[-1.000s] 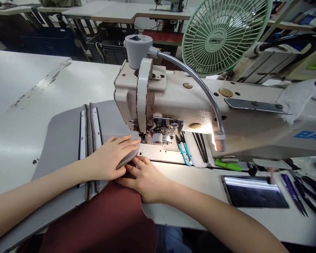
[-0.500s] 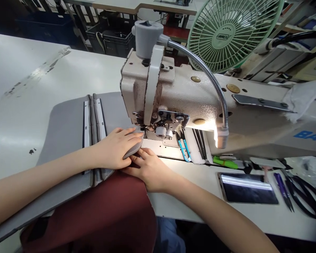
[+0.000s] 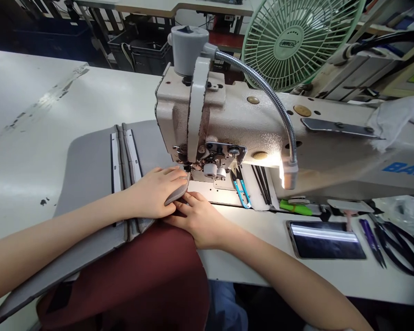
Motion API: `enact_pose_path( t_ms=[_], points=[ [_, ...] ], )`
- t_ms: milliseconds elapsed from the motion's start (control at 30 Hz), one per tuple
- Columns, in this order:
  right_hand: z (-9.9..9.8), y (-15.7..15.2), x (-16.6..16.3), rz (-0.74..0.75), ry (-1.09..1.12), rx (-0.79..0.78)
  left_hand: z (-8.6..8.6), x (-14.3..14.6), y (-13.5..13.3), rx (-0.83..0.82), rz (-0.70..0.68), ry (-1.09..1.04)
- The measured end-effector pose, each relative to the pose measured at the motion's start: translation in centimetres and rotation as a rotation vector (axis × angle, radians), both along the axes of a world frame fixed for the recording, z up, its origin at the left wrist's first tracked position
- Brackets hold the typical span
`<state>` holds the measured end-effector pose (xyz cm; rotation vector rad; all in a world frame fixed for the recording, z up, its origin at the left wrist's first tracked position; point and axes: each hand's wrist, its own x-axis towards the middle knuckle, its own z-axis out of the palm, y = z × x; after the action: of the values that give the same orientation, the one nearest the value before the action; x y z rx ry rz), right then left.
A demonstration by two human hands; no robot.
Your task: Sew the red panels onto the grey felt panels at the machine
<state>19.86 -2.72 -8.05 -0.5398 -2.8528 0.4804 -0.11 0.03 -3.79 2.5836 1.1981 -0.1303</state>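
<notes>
1 fan (image 3: 287,43) behind sewing machine (image 3: 251,124); left fingers (image 3: 175,175) spread on panel (image 3: 89,165); right fingers (image 3: 193,198) unclear.

Left of centre, the grey panel (image 3: 86,163) I'm touching looks like matt cloth. The sewing machine (image 3: 239,122) at centre is pebbled, painted metal, its lamp neck (image 3: 273,95) shiny metal; the tabletop (image 3: 24,156) at left looks glossy.

Left hand (image 3: 157,193) lies on grey panel (image 3: 86,170), right hand (image 3: 202,223) at its near edge, fingers meeting. Sewing machine (image 3: 251,124) head just beyond hands. Maroon piece (image 3: 145,276) below them. Blue snips (image 3: 238,193) right of hands, phone (image 3: 326,241) farther right on counter (image 3: 258,266).
</notes>
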Motion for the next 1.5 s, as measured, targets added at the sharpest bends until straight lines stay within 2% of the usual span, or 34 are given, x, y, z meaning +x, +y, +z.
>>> enact_pose_path(
  t_ms=[133, 433, 667, 767, 900, 1000, 1100, 1300, 1500],
  points=[
    [-0.2, 0.1, 0.0, -0.004, 0.003, 0.013, 0.2, 0.1, 0.2, -0.011, 0.026, -0.011],
    [-0.2, -0.9, -0.3, 0.005, 0.039, 0.013, -0.5, -0.3, -0.9, -0.049, 0.038, 0.011],
    [-0.1, 0.4, -0.1, -0.016, -0.033, 0.005, -0.2, 0.7, 0.6, -0.015, 0.081, -0.023],
    [-0.1, 0.5, 0.2, -0.05, -0.05, 0.031, 0.1, 1.0, 0.7, 0.007, 0.098, 0.017],
    [-0.2, -0.4, 0.6, -0.094, -0.072, 0.107, 1.0, 1.1, -0.7, 0.069, 0.044, 0.095],
    [-0.2, -1.1, 0.6, -0.082, -0.068, 0.197, 1.2, 1.2, -1.5, 0.008, 0.059, 0.128],
    [-0.3, -1.2, 0.4, -0.091, -0.068, 0.233, 0.6, 1.3, -1.3, -0.03, 0.083, 0.113],
    [-0.4, 0.0, 0.6, -0.133, -0.122, 0.159, -0.2, 1.9, 0.1, 0.025, 0.098, 0.142],
    [0.6, 0.9, 1.8, -0.083, -0.177, 0.015, -0.4, 2.4, 1.6, 0.072, 0.077, 0.181]
  ],
)
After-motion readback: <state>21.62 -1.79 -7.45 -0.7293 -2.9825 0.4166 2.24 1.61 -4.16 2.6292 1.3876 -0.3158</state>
